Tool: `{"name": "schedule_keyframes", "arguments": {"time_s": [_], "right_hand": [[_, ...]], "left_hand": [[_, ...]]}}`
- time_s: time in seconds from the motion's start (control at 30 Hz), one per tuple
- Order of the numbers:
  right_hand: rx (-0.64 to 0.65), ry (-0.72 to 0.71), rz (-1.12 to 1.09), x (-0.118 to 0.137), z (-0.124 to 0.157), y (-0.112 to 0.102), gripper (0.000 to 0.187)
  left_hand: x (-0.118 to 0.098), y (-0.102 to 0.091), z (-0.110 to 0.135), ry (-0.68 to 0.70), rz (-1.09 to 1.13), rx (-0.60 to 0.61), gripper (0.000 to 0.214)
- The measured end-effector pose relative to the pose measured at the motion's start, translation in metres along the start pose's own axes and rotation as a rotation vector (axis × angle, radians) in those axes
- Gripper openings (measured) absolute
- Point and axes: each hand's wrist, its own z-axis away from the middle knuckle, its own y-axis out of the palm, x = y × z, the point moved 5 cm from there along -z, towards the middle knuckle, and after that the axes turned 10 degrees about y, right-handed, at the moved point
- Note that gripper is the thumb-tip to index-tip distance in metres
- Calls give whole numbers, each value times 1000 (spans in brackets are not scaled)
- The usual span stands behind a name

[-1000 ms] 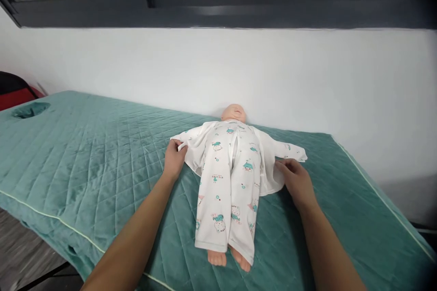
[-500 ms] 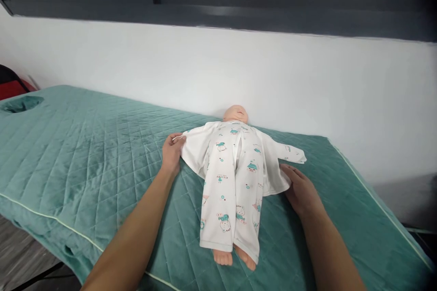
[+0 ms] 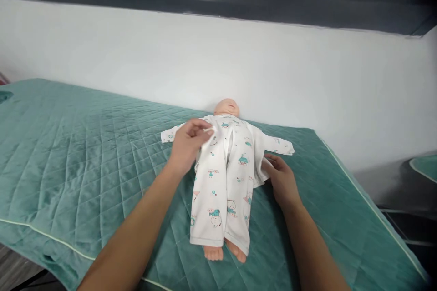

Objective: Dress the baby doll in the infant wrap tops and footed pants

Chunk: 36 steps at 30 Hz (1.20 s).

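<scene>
A baby doll [image 3: 226,106] lies on its back on the green quilted bed [image 3: 85,145], head toward the wall. It wears a white printed sleepsuit [image 3: 223,177], with bare feet showing at the bottom. My left hand [image 3: 187,143] is closed on the left front flap of the white jacket and holds it over the doll's chest. My right hand [image 3: 280,177] rests on the bed at the doll's other side, fingers pinching the right flap's edge near the hip.
A white wall [image 3: 218,59] runs right behind the doll's head, with a dark window frame [image 3: 239,0] above. The bed's front edge falls off at lower left. Another green surface [image 3: 425,166] shows at far right.
My left hand left the doll's sleeve end and carried the left flap inward over the chest. My right hand slid in toward the hip. The camera turned a little to the right.
</scene>
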Motion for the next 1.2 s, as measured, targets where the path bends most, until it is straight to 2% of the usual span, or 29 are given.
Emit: {"name": "schedule_keyframes", "arguments": {"time_s": [0.07,0.1,0.13,0.17,0.2,0.3,0.33,0.37,0.43,0.53,0.6,0.67,0.73,0.83,0.9,1.0,1.07,1.13,1.2], "right_hand": [[25,-15,-148,1,1,-2,46],[15,-12,-212,2,1,-4,49],[-3,-5,-268,2,1,-6,52],[-17,4,-317,2,1,-8,53],[-24,14,-361,3,1,-9,54],[-36,55,-474,8,1,-9,54],[-42,63,-501,11,1,-7,53],[-45,59,-519,17,2,-5,51],[-26,2,-524,33,8,4,45],[82,-168,-331,61,25,30,29],[220,-290,37,72,41,57,18],[325,-400,388,69,56,79,16],[326,-456,500,60,62,89,21],[272,-422,284,46,56,85,19],[273,-371,69,39,48,79,12],[220,-290,-222,35,34,67,4],[108,-274,-350,33,24,57,6],[-27,-300,-405,33,17,47,12],[-98,-319,-365,32,14,44,18]], "left_hand": [[2,25,14,-19,-153,221,5],[6,32,23,-20,-213,322,5],[10,36,30,-6,-252,385,9],[14,35,35,26,-268,390,13],[16,30,38,71,-269,331,16],[21,3,38,182,-245,-18,16],[23,-3,37,189,-237,-102,15],[26,-8,34,178,-224,-147,13],[34,-12,28,115,-165,-162,10],[45,-15,21,14,-100,-146,8],[50,-19,20,-37,-151,-139,8],[52,-23,19,-41,-293,-129,10],[51,-25,17,45,-469,-84,14],[47,-20,9,230,-635,18,19],[48,-14,0,281,-686,89,24],[52,0,-22,240,-719,236,29],[53,14,-39,186,-754,340,30],[52,30,-54,157,-800,411,31],[53,48,-66,155,-820,451,30]]}}
